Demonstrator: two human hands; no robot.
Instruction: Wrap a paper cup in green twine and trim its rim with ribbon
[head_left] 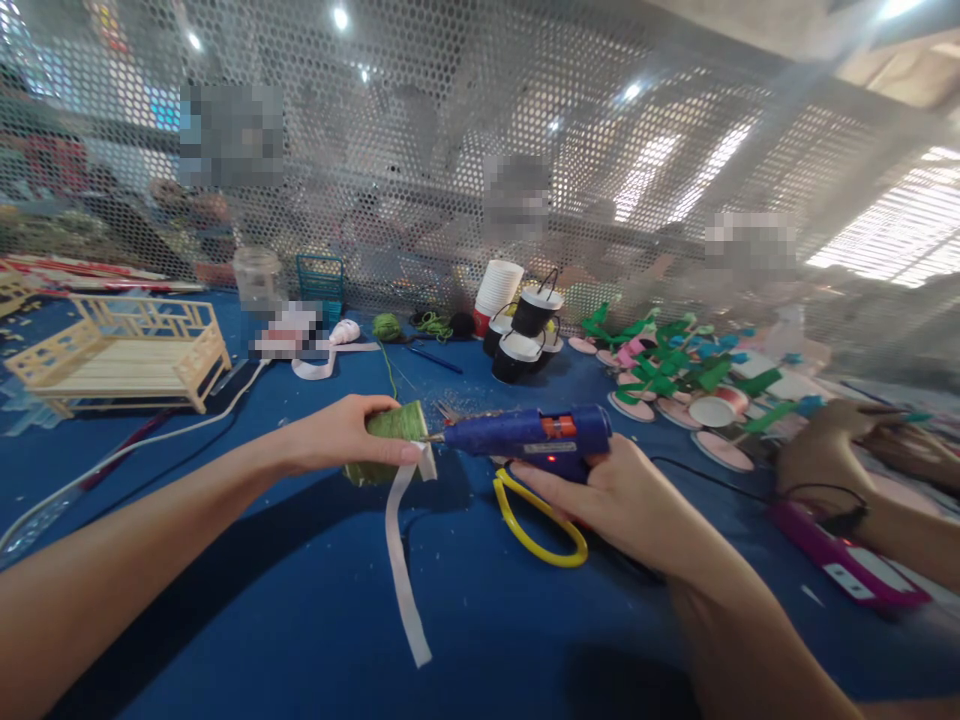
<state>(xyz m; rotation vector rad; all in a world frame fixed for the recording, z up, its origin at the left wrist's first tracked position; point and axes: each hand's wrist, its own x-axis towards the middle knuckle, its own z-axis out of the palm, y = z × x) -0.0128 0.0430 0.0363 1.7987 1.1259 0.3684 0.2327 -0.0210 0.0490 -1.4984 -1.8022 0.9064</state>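
Note:
My left hand (352, 435) grips a small block wrapped in green yarn (401, 422), its fingers and thumb closed around it. A white ribbon (405, 580) is pressed to the block's near right edge under my thumb, and its loose end hangs down over the table. In my right hand (600, 490) is a blue hot glue gun (510, 432) with a small red light lit. Its nozzle points left and meets or nearly meets the block's edge by the ribbon. Yellow-handled scissors (540, 530) lie just below the gun, partly hidden by my right hand.
A wooden toy bed (127, 350) stands left, beside a white cable (172, 425). Yarn balls (387, 326), cups (517, 350) and a blue pen (435, 359) lie farther back. Right are paper flower pieces (675, 370), a purple power strip (847, 560) and another person's hand (825, 450).

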